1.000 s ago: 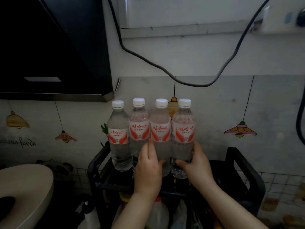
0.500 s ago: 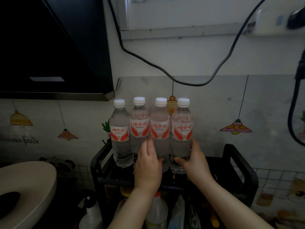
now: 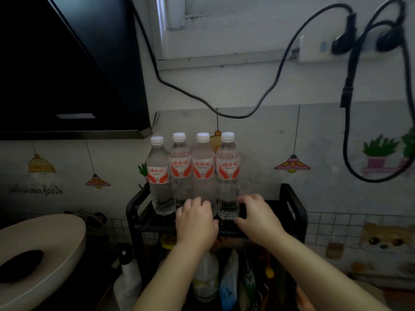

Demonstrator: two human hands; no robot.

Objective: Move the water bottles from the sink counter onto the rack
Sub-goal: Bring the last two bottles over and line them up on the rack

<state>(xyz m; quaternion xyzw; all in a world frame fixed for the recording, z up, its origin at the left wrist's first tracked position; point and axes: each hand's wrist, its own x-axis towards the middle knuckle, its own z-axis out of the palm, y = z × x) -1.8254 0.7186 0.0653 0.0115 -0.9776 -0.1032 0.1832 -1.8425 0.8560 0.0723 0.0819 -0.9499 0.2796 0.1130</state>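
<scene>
Several clear water bottles with white caps and red-and-white labels stand upright in a row on the top shelf of a black rack [image 3: 293,205]. The leftmost bottle [image 3: 157,176] stands slightly apart; the rightmost bottle [image 3: 228,171] ends the row. My left hand [image 3: 195,223] is low in front of the third bottle [image 3: 203,169], fingers loose against its base. My right hand [image 3: 256,217] curves beside the rightmost bottle's base, fingers apart. Neither hand lifts anything.
A black range hood [image 3: 67,63] overhangs the upper left. A beige round lid [image 3: 40,254] lies at lower left. Black cables [image 3: 224,113] hang from a wall socket strip [image 3: 314,48]. A white jug [image 3: 205,277] and bags fill the rack's lower shelf.
Both hands have slid down from the bottles' middles to their bases and loosened their hold. The bottles stay in their row on the rack. My view has shifted slightly.
</scene>
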